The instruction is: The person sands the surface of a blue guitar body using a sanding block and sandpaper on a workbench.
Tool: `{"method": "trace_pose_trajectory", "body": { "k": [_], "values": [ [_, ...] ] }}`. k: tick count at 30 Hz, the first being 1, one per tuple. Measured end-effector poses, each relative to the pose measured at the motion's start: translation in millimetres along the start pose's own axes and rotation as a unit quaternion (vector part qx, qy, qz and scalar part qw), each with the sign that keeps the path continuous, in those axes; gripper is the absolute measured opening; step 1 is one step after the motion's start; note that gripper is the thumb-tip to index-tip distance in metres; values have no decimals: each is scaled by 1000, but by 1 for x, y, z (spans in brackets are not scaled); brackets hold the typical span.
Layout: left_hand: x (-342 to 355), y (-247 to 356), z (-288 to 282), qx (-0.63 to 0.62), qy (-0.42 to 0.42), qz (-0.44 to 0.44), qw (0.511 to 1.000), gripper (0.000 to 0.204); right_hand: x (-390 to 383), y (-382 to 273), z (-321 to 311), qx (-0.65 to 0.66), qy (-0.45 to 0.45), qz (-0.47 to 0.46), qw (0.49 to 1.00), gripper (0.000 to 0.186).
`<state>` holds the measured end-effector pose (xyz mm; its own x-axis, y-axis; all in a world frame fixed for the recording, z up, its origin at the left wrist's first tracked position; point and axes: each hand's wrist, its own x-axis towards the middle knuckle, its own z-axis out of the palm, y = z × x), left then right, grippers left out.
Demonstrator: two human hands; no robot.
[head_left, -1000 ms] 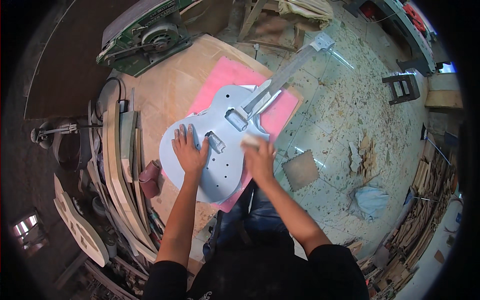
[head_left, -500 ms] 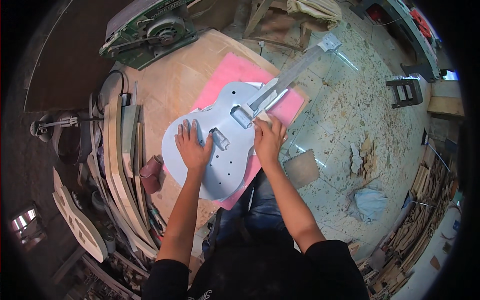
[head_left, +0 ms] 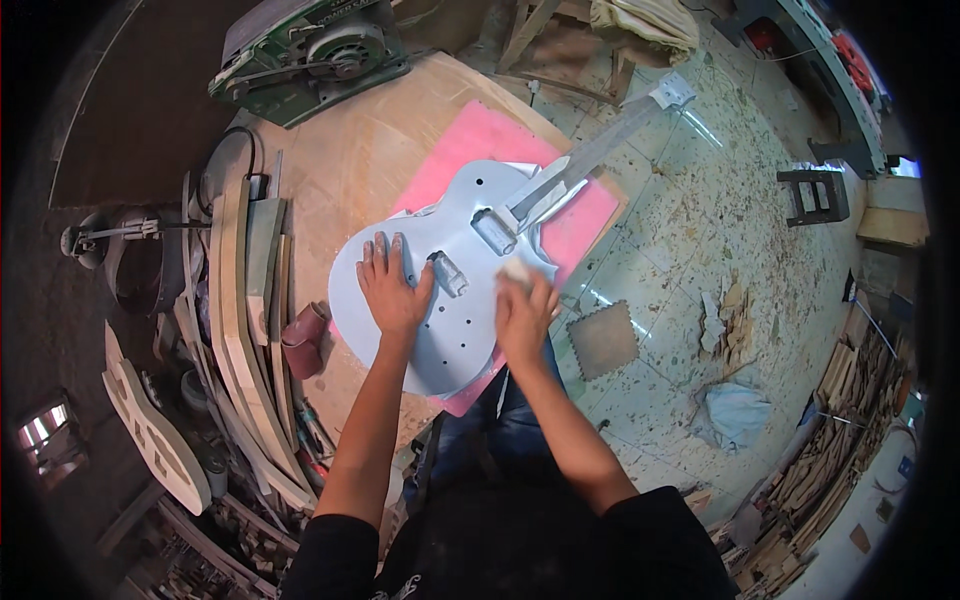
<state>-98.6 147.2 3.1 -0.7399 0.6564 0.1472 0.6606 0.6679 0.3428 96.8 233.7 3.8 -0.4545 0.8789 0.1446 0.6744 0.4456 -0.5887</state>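
A pale grey guitar body [head_left: 400,255] lies face up, its bare neck [head_left: 575,165] pointing to the far right. It has two open pickup cavities and several small holes. My left hand [head_left: 390,285] lies flat on the body's left part, fingers spread. By the body's right edge, my right hand [head_left: 525,315] is closed on a small pale piece of what looks like sandpaper [head_left: 517,272]; motion blurs both. Under the guitar is a pink foam sheet [head_left: 455,150].
The foam rests on a wooden table [head_left: 330,160]. A green machine [head_left: 310,65] stands at its far end. Wood strips [head_left: 235,290] and a brown roll [head_left: 303,340] lie to the left. Another guitar-shaped blank [head_left: 160,445] is at the lower left. Shavings litter the floor [head_left: 690,240].
My right hand has moved from beside the neck joint toward me, down along the body's right edge, with the pale piece. My left hand stays flat on the body.
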Motion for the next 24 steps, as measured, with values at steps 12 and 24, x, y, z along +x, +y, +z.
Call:
{"method": "trace_pose_trajectory", "body": {
  "k": [12, 24],
  "values": [
    [-1, 0, 0, -1, 2, -5, 1000, 72, -6, -6, -11, 7, -16, -14, 1000, 31],
    [-1, 1, -1, -5, 7, 6, 1000, 72, 1, 3, -9, 17, -26, -56, 998, 28]
  ]
}}
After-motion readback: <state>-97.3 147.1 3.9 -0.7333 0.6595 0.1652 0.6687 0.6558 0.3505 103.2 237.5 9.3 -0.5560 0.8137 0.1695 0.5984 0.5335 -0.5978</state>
